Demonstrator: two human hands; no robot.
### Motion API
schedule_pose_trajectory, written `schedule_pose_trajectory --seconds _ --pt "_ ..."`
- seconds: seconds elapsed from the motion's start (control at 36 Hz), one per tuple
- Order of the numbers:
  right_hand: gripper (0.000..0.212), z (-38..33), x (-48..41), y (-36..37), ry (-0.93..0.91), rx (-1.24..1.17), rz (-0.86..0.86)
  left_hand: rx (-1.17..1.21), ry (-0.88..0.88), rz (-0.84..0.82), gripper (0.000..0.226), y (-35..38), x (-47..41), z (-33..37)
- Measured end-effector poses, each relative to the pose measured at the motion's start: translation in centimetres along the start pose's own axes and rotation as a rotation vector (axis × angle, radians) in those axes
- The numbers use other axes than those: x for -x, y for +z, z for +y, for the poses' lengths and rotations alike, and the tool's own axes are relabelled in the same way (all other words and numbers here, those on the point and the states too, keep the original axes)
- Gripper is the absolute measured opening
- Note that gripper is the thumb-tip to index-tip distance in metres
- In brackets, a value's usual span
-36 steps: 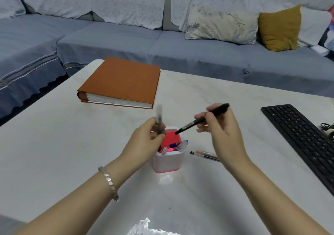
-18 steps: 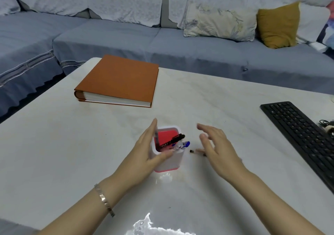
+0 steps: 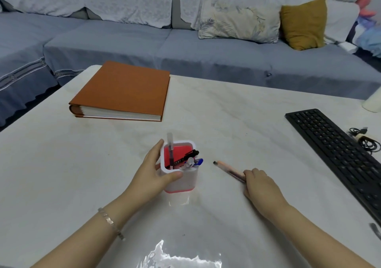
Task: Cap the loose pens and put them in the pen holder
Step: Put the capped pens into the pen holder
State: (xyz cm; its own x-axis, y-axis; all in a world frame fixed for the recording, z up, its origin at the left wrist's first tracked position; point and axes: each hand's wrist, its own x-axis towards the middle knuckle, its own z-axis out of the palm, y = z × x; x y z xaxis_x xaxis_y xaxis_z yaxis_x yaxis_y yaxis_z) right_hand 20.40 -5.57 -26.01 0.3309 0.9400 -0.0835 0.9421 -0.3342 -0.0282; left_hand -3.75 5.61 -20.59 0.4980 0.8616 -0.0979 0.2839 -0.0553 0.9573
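Left hand wraps the pen holder at frame centre, steadying it; right hand closes on the remaining pen lying on the desk.

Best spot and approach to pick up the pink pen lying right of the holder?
Pinch the thin pink pen mid-barrel, from above, thumb and fingers across its width. It lies flat on the white table, dark tip towards the holder, so only its sides are open. The right hand already covers its near end.
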Motion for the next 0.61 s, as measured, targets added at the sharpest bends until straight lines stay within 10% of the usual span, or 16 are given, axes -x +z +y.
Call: schedule_pose_trajectory --seconds 0.31,0.61 --pt "0.021 -2.5 0.0 -11.1 -0.141 -0.688 0.219 -0.003 -0.017 -0.007 0.079 -0.3 -0.7 -0.4" --pt "0.02 -9.7 -3.0 -15.3 -0.402 -0.095 -0.039 0.031 -0.032 -0.044 0.079 -0.3 -0.2 0.0"
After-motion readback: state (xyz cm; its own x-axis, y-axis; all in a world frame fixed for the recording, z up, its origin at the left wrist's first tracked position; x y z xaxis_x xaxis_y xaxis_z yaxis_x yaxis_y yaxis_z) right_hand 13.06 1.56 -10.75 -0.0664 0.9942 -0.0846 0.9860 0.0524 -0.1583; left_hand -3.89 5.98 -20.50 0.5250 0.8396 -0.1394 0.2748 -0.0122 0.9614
